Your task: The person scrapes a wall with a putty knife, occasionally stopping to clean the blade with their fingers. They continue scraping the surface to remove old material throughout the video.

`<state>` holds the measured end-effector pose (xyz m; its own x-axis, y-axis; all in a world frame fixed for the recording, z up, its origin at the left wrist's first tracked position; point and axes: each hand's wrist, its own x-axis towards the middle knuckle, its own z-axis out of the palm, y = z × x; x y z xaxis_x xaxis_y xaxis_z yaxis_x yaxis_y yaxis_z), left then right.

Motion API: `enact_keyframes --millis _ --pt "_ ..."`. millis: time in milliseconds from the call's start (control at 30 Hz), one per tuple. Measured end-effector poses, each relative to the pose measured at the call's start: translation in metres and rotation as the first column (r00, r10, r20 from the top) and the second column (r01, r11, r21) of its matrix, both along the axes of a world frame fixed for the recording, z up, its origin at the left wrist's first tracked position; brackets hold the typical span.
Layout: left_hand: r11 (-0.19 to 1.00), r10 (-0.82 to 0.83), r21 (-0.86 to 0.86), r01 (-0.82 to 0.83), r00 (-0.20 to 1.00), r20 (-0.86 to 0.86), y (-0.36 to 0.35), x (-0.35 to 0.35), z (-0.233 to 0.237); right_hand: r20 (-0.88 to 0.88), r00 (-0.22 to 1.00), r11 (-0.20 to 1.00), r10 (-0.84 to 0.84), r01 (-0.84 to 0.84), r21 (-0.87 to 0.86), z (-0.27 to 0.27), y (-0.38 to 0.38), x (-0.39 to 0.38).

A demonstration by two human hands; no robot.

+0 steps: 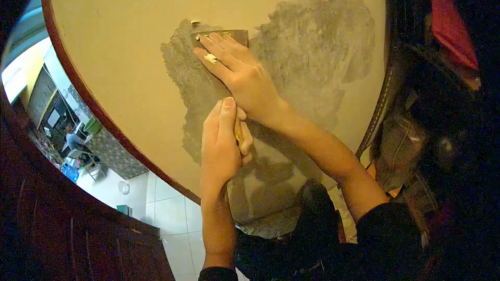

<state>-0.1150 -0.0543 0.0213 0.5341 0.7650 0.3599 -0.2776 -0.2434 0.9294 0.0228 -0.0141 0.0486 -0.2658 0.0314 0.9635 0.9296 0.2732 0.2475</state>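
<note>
A yellow wall (120, 73) bears rough grey patches (317, 36). My right hand (239, 75) lies against it at the upper middle, fingers stretched over a flat dark blade or plate (239, 36) at the left grey patch. A whitish smear of paste marks one of its fingers. Just below, my left hand (224, 135) is closed around a thin yellowish handle (238, 132), its fingertips close to the right wrist. Whether that handle joins the flat blade is hidden behind the hands.
A dark red edge (94, 96) borders the wall at left. Beyond it, a person (74, 138) sits on a chair in a room with a tiled floor (174, 213). A dark red door (78, 234) stands lower left; dark bags (401, 145) hang at right.
</note>
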Motion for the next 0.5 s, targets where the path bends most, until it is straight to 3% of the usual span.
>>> enact_keyframes --millis 200,400,500 --pt "0.998 -0.066 -0.007 0.066 0.996 0.053 0.005 0.002 0.016 -0.030 1.000 1.000 -0.011 0.010 -0.021 0.014 -0.002 0.000" --pt "1.000 0.011 0.010 -0.011 1.000 0.008 0.001 0.005 0.009 -0.019 1.000 1.000 -0.017 0.016 -0.012 0.009 0.000 0.003" --pt "0.998 -0.056 -0.006 0.056 0.998 0.025 0.003 0.004 0.017 -0.035 0.999 1.000 -0.004 0.003 -0.024 0.015 0.001 0.004"
